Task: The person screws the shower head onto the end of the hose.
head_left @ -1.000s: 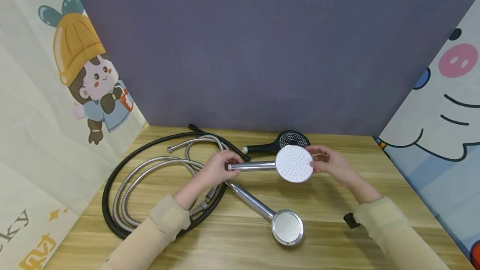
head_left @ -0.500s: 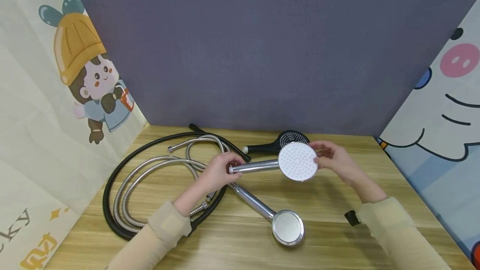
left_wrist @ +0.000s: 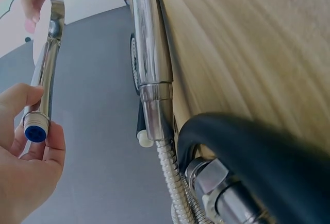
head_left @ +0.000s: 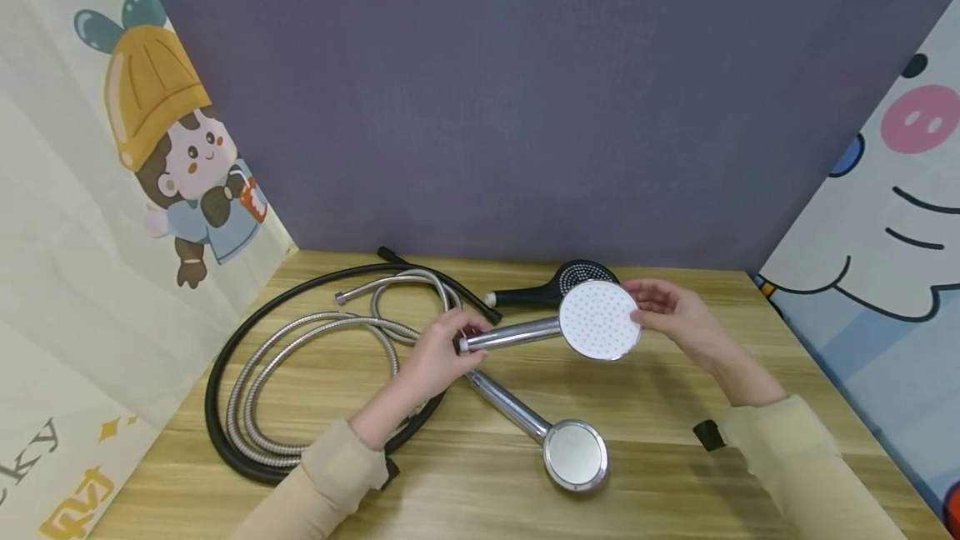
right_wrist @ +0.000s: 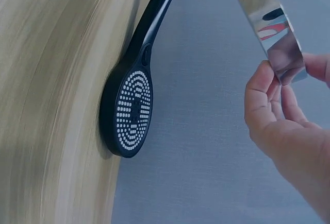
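Observation:
Both hands hold a chrome shower head [head_left: 600, 320] with a round white spray face above the table. My left hand [head_left: 442, 352] grips the end of its handle; in the left wrist view the threaded end with a blue insert [left_wrist: 36, 133] shows between thumb and fingers. At the other end, my right hand [head_left: 678, 322] pinches the rim of the head between thumb and fingers. Below lies a second chrome shower head [head_left: 575, 455] with a silvery face, its handle joined to a metal hose [left_wrist: 170, 183]. A black shower head [right_wrist: 135, 105] lies behind the held one.
On the left of the wooden table [head_left: 637, 507], metal shower hoses [head_left: 247, 407] and a black hose [head_left: 213, 394] lie in loose coils. A grey panel [head_left: 480, 107] stands at the back, with printed curtains [head_left: 60, 215] at the sides.
The held shower head has shifted slightly right, its head end rising and tilting up a little. Both hands have moved with it and kept their hold.

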Motion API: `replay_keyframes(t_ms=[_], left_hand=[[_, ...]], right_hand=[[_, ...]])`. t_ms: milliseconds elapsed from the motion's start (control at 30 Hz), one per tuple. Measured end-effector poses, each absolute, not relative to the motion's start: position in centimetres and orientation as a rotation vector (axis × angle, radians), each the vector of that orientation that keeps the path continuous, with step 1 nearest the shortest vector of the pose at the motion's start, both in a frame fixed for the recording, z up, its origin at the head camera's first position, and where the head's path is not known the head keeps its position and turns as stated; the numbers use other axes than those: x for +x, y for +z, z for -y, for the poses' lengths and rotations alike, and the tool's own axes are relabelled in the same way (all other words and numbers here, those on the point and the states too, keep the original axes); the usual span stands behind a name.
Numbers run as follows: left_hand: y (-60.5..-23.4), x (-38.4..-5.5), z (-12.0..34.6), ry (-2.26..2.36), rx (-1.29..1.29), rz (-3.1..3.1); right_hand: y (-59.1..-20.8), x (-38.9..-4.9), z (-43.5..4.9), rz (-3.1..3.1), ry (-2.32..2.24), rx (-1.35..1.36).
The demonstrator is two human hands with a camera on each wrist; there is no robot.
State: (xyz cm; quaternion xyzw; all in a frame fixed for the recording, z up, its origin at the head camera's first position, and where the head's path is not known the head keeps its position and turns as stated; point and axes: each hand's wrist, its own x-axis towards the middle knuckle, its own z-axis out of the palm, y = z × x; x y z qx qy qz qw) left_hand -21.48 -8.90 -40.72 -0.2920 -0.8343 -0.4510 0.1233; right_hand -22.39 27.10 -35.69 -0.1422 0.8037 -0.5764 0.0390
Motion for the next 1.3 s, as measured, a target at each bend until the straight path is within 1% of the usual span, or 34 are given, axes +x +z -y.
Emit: replay_keyframes(t_ms=[533,933,1300], left_hand=[[-41.3,-20.8,8.5,-1.311,-0.862,2.352],[-41.4,-20.4,8.2,-1.344,-0.878,2.351],[-41.4,-20.5,8.2,-1.389,-0.811,2.501]], right_hand=[[-34.8,-22.2,-27.5,-2.536,-1.640,-0.402],[-34.0,-21.7,-27.0,-2.631,-1.596,-0.469],[-32.6,-21.4,-26.3,-2.816,-1.462,-0.539]])
